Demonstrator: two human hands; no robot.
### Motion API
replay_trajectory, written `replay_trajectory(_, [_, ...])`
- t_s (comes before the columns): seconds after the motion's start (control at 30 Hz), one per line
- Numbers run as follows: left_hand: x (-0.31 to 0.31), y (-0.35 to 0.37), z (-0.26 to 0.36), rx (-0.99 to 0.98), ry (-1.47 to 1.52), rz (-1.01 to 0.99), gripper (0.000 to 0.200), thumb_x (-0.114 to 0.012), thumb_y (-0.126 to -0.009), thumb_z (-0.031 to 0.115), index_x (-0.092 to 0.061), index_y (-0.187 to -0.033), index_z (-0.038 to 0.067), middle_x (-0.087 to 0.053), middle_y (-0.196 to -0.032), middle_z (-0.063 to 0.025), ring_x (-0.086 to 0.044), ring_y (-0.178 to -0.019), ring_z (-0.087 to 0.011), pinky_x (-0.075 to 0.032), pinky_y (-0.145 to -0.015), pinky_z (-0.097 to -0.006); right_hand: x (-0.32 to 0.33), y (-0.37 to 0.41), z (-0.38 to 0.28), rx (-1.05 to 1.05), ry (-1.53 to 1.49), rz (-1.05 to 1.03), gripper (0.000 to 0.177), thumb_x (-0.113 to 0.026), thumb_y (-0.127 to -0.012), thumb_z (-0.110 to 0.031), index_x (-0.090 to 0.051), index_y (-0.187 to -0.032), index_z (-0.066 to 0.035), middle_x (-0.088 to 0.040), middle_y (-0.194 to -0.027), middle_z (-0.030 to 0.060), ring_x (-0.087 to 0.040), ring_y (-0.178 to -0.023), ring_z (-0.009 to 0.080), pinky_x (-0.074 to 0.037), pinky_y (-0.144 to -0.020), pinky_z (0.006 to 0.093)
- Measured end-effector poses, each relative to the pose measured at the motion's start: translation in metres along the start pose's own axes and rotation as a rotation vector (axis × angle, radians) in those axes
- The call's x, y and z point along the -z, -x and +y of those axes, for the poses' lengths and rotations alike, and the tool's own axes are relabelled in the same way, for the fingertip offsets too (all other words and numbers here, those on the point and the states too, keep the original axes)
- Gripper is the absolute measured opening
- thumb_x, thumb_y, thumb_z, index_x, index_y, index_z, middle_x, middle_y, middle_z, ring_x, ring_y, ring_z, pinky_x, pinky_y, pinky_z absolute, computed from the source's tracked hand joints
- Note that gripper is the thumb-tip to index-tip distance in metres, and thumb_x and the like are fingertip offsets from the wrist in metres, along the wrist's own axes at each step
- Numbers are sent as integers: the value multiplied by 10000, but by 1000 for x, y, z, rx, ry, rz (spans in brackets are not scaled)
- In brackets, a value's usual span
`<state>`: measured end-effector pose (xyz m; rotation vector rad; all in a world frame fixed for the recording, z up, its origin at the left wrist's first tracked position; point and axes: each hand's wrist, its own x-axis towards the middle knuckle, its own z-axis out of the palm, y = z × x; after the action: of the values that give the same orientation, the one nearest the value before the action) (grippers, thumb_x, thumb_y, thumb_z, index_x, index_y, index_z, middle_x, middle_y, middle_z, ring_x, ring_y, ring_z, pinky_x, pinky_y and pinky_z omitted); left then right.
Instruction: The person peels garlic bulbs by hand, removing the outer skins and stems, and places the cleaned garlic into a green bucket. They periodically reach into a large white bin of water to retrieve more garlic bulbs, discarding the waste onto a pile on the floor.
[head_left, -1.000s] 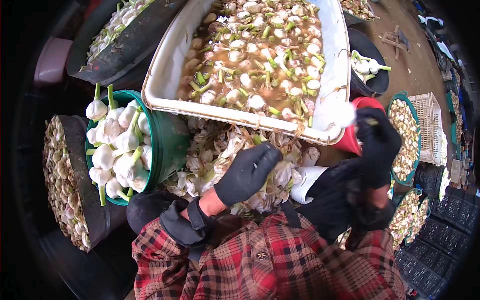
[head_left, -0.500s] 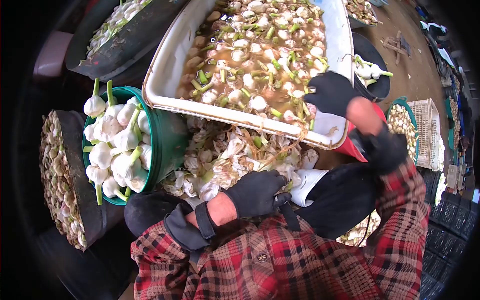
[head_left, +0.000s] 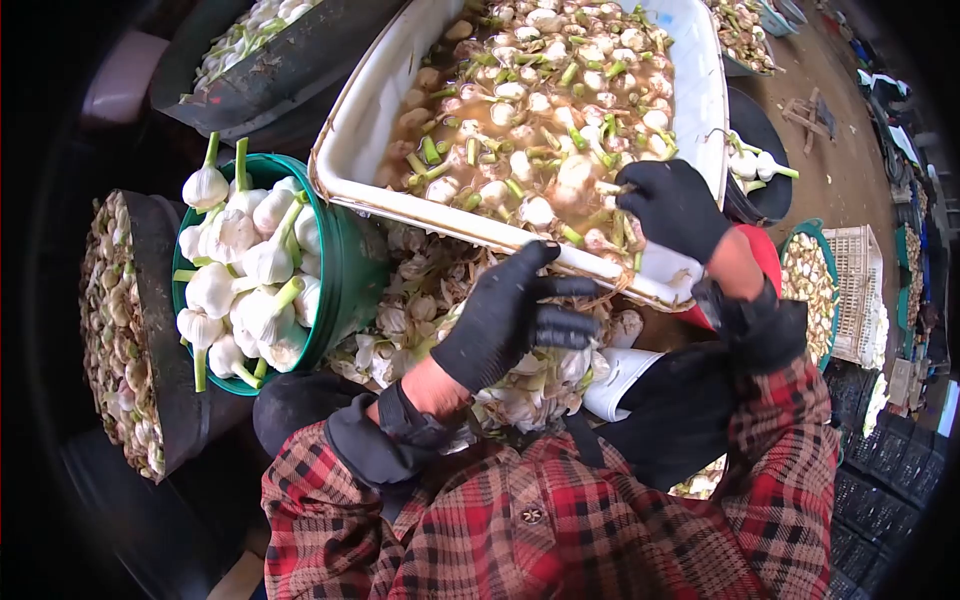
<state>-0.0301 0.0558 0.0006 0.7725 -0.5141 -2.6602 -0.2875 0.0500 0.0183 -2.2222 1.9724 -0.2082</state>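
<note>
My right hand [head_left: 675,205], in a black glove, is over the near right part of a white tub [head_left: 345,190] of brown water and floating garlic. Its fingers are closed on the stem of a garlic bulb [head_left: 577,182], which sits at the water's surface. My left hand [head_left: 500,325], gloved too, is raised just short of the tub's near rim with its fingers apart and nothing in them. Beneath it lies a heap of garlic skins and peelings [head_left: 395,335]. Left of that stands a green bucket [head_left: 345,270] filled with clean white garlic bulbs [head_left: 240,260].
A dark container [head_left: 180,330] of unpeeled garlic stands at far left, and another dark bin [head_left: 270,75] of garlic at upper left. On the right are a black basin [head_left: 760,150] with several bulbs, a red bucket [head_left: 763,258] and a pale plastic crate [head_left: 853,290].
My left hand has risen from near my lap toward the tub's rim, its fingers spreading. My right hand has closed on a garlic bulb's stem. The view has shifted slightly.
</note>
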Motion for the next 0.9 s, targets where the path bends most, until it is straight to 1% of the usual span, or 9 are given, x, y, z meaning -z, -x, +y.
replay_trajectory(0.07, [-3,0,2,22,174,-19,508,-474,-976,369,-401,-1345,27,-569,-1193,-235,-644,-983,-332,-555,-827,-388,5,19,-19,132,-308,126,149,-688,-780,-147,-662,-905,-70,-659,-816,132,-634,-770,331,-502,-679,413])
replay_trajectory(0.13, [-9,5,5,-181,159,-136,515,-486,-969,379,-414,-1328,18,-546,-1241,-229,-619,-1050,-323,-537,-868,-386,7,30,-45,166,-527,135,162,-685,-777,-89,-656,-933,-59,-656,-848,126,-631,-779,330,-506,-702,399])
replay_trajectory(0.2, [-3,4,6,-202,165,-136,490,-518,-960,324,-421,-1310,-3,-562,-1212,-211,-605,-1078,-312,-516,-916,-386,-4,34,-53,209,-451,214,206,-690,-771,-78,-658,-973,-58,-658,-895,121,-635,-804,325,-511,-736,394])
replay_trajectory(0.3, [-10,6,13,-460,-141,62,396,-556,-931,143,-446,-1266,-38,-580,-1142,-170,-629,-1013,-281,-534,-886,-378,-7,27,-71,114,-358,480,201,-701,-762,-70,-666,-959,-57,-664,-913,118,-643,-826,314,-518,-748,381])
replay_trajectory(0.47, [-9,-2,6,-683,-407,307,424,-636,-866,30,-458,-1242,-51,-589,-1127,-148,-629,-958,-217,-557,-794,-314,3,22,-102,83,-552,529,152,-710,-763,-92,-668,-897,-34,-654,-824,115,-647,-744,287,-520,-671,341])
replay_trajectory(0.53, [-8,-4,3,-853,-636,441,372,-684,-832,25,-498,-1146,-48,-600,-1029,-127,-635,-846,-148,-562,-668,-266,-1,25,-110,-17,-482,531,136,-717,-758,-104,-665,-867,-40,-649,-782,105,-647,-683,274,-509,-604,346])
replay_trajectory(0.67, [-5,-4,-2,-843,-797,548,380,-684,-831,15,-508,-1163,-49,-605,-1068,-128,-611,-928,-151,-533,-782,-279,-9,28,-117,-80,-503,526,90,-702,-751,-93,-653,-814,-50,-635,-745,109,-638,-644,289,-492,-559,363])
replay_trajectory(0.73, [1,-9,-9,-902,-768,596,341,-745,-763,44,-549,-1039,-1,-584,-835,-36,-507,-659,-66,-438,-585,-228,-12,29,-118,-80,-464,534,82,-697,-744,-87,-648,-800,-51,-634,-741,109,-638,-642,290,-491,-557,366])
replay_trajectory(0.9, [5,-7,-10,-915,-854,594,342,-751,-754,44,-552,-1028,-4,-577,-815,-32,-484,-648,-71,-431,-570,-239,-13,27,-117,-73,-385,558,35,-660,-733,-57,-629,-750,-51,-633,-720,128,-635,-637,310,-492,-560,360])
